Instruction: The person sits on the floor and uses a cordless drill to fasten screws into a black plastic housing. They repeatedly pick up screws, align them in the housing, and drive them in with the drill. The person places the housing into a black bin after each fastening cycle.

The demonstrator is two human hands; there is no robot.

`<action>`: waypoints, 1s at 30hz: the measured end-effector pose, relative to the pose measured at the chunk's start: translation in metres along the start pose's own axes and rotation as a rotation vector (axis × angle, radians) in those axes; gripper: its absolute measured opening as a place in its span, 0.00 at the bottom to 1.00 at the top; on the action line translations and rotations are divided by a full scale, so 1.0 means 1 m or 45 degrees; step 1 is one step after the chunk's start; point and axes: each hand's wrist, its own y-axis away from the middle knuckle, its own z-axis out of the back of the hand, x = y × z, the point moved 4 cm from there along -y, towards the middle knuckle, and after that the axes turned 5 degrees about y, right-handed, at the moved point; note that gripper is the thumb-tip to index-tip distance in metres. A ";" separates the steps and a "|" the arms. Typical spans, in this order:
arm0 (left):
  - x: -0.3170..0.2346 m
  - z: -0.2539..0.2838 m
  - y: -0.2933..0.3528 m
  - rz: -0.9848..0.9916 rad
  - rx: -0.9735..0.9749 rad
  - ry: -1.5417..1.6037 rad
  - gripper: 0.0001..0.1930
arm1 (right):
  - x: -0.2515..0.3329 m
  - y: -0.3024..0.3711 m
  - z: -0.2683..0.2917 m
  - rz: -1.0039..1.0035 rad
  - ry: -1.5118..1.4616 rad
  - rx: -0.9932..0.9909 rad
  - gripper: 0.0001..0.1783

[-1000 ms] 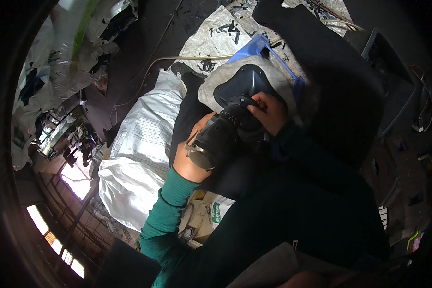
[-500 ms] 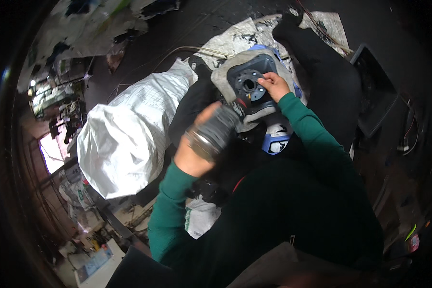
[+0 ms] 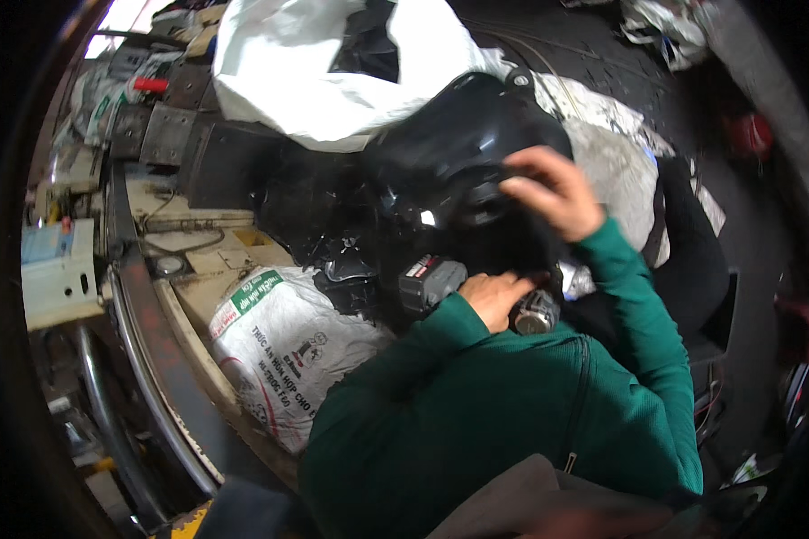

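My left hand (image 3: 496, 302) is wrapped round the handle of a cordless power tool (image 3: 537, 314), held close to my body. The tool's dark battery (image 3: 431, 284) sticks out to the left of the hand, and its front end is hidden. A large glossy black moulded plastic part (image 3: 454, 130) lies in front of me. Over its right side is my right hand (image 3: 559, 196), with thumb and fingers curved and apart. The fingertips are near a raised round fitting (image 3: 487, 196) on the part; whether they touch it, I cannot tell.
Behind the black part stands a white sack (image 3: 279, 81) with its mouth open. A printed white bag (image 3: 283, 346) lies at the left beside a machine bed with a metal rail (image 3: 157, 386). A pale grey cloth or sack (image 3: 613, 171) lies to the right.
The view has swung left. The power tool has come back toward my body in my left hand. My right hand has left the grey-edged part with the round flange and is over the glossy black part.
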 end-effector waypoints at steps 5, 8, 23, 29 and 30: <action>0.008 0.004 0.009 -0.037 -0.105 0.054 0.23 | -0.111 -0.055 -0.171 -0.331 0.110 0.503 0.20; 0.014 0.014 0.019 -0.078 -0.026 0.009 0.29 | -0.157 -0.037 -0.211 -0.368 0.604 0.947 0.18; 0.303 0.368 -0.191 0.732 -0.825 -0.531 0.18 | -0.035 -0.028 -0.025 -0.110 -0.009 -0.108 0.14; 0.411 0.341 -0.214 0.409 -0.845 0.091 0.14 | -0.035 0.156 0.123 -0.385 0.326 -1.175 0.12; 0.423 0.345 -0.213 0.398 -0.887 0.289 0.14 | -0.033 0.190 0.139 -0.410 0.418 -1.359 0.11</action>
